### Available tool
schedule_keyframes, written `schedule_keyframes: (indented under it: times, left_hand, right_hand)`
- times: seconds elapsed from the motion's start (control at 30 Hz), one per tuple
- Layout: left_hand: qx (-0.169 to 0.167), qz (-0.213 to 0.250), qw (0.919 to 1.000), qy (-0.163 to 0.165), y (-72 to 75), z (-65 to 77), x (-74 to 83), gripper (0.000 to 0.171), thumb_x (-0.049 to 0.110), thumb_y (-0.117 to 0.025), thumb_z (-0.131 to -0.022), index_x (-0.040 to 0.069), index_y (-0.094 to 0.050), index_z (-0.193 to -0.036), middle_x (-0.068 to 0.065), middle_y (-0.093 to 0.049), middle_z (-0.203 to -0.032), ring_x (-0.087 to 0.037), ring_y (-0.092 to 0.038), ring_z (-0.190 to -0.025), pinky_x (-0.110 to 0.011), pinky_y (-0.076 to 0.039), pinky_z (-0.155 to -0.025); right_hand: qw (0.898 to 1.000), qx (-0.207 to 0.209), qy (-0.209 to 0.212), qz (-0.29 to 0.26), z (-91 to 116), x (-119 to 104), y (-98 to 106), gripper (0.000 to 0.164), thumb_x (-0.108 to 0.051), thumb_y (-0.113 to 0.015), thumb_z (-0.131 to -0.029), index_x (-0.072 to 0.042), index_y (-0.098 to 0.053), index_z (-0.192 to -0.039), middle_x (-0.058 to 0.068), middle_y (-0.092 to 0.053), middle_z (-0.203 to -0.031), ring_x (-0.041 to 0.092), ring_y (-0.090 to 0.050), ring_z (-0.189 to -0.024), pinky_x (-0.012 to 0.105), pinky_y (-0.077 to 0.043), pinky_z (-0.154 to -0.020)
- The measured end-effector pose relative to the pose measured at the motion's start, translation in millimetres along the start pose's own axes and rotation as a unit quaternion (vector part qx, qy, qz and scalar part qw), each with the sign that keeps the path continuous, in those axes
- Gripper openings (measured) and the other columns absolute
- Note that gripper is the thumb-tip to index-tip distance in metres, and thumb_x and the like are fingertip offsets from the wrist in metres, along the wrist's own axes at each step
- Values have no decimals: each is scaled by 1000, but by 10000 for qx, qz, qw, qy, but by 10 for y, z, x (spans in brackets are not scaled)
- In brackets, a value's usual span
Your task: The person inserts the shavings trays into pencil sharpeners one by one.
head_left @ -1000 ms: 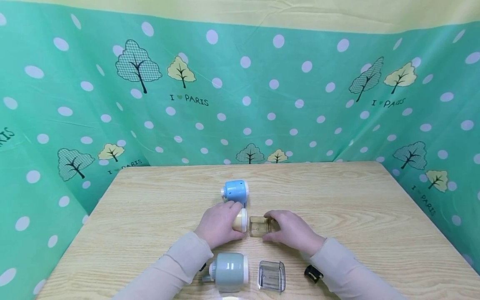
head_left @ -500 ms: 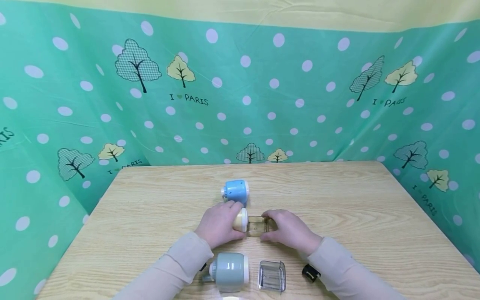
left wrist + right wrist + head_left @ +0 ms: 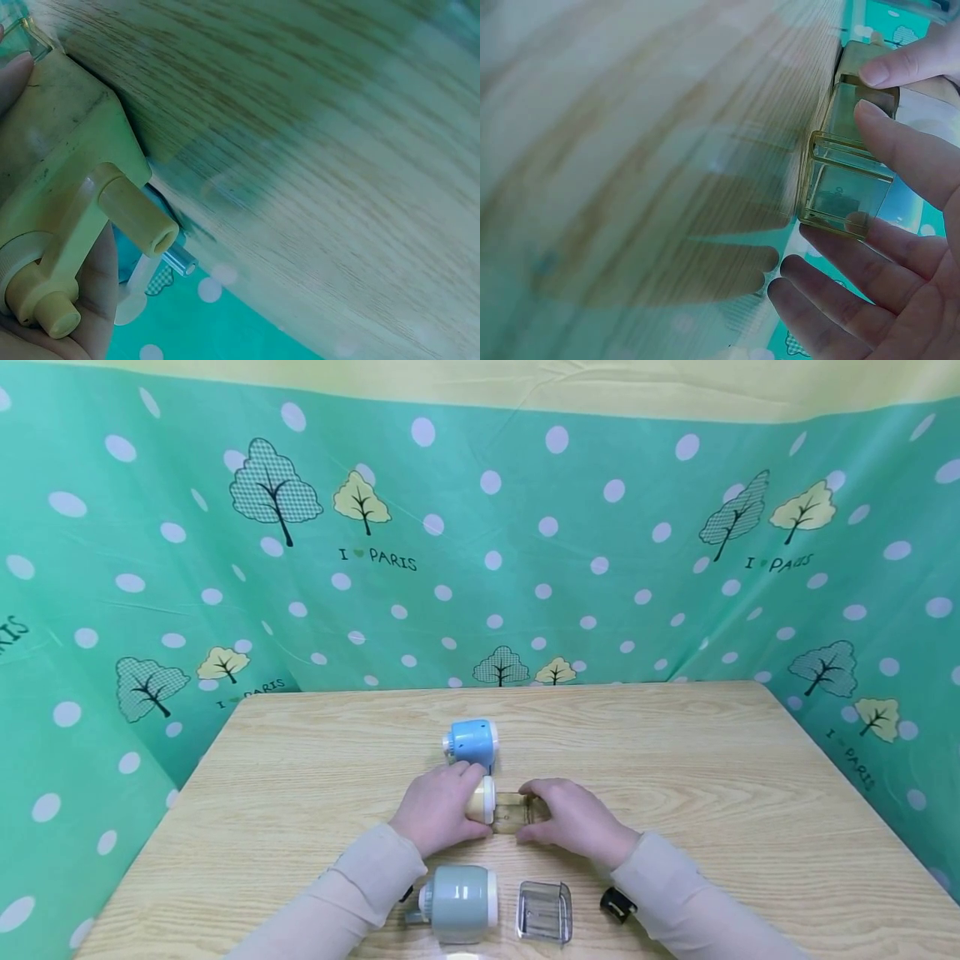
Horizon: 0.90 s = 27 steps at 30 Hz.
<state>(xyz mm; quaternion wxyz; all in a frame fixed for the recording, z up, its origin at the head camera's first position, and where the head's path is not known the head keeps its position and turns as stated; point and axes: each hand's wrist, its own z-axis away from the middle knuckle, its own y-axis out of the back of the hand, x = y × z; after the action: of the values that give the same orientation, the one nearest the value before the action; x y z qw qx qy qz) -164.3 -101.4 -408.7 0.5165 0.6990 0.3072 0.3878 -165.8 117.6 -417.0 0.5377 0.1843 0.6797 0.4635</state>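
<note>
My left hand (image 3: pixel 433 810) grips a yellow hand-crank pencil sharpener (image 3: pixel 480 800) lying on its side, its white-rimmed end facing right. In the left wrist view its crank handle (image 3: pixel 139 214) sticks out at the near end. Between thumb and fingers, my right hand (image 3: pixel 576 820) holds a see-through amber shavings drawer (image 3: pixel 512 817). The drawer's left end is right at the sharpener's white rim, in line with it. In the right wrist view, the drawer (image 3: pixel 847 187) shows hollow, with the left thumb (image 3: pixel 896 66) on the sharpener beyond it.
A blue sharpener (image 3: pixel 472 742) lies just beyond my left hand. Nearer me are a grey-green sharpener (image 3: pixel 459 902) on its side and a clear grey drawer (image 3: pixel 544 912) to its right. Polka-dot fabric (image 3: pixel 600 568) hangs behind the wooden table (image 3: pixel 712 752).
My right hand has moved slightly left with the amber drawer, closing the gap to the yellow sharpener's white rim. The left hand has stayed in place.
</note>
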Motion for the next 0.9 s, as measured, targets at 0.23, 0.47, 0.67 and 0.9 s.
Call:
schedule_keyframes:
  times: [0.23,0.47,0.67,0.9]
  left_hand:
    - [25,-6,10000,-40,-15,-7,-11,57,45,-85,-67,11,-62,-106,2,-59,-89,-14,-53,-75,-35,-51,-64]
    - [98,-2,9999,-85,-29,-4,-26,57,45,-85,-66,11,-62,-106,3,-59,-87,-15,-53,-73,-35,-50,-62]
    - [102,8,9999,-98,-23,-3,-24,57,45,-85,-67,11,-62,-106,3,-59,-87,-14,-52,-73,-34,-50,-62]
    - [90,7,9999,-84,-13,-6,-15,56,44,-85,-67,11,-62,-106,2,-59,-88,-14,-52,-73,-34,-49,-62]
  right_hand:
    - [10000,-6,42,24,-3,-15,-9,63,-33,-86,-70,0,-69,-121,15,-72,-117,34,-65,-110,52,-50,-97]
    - [9999,10,115,65,-21,-26,-14,63,-33,-85,-71,1,-68,-122,15,-72,-117,34,-65,-110,52,-50,-98]
    - [9999,-13,140,87,-41,-35,-27,64,-33,-85,-71,0,-68,-123,15,-72,-118,34,-65,-111,52,-50,-98]
    - [9995,-34,276,156,-60,-46,-35,62,-33,-84,-72,1,-69,-122,15,-72,-117,34,-66,-109,51,-51,-96]
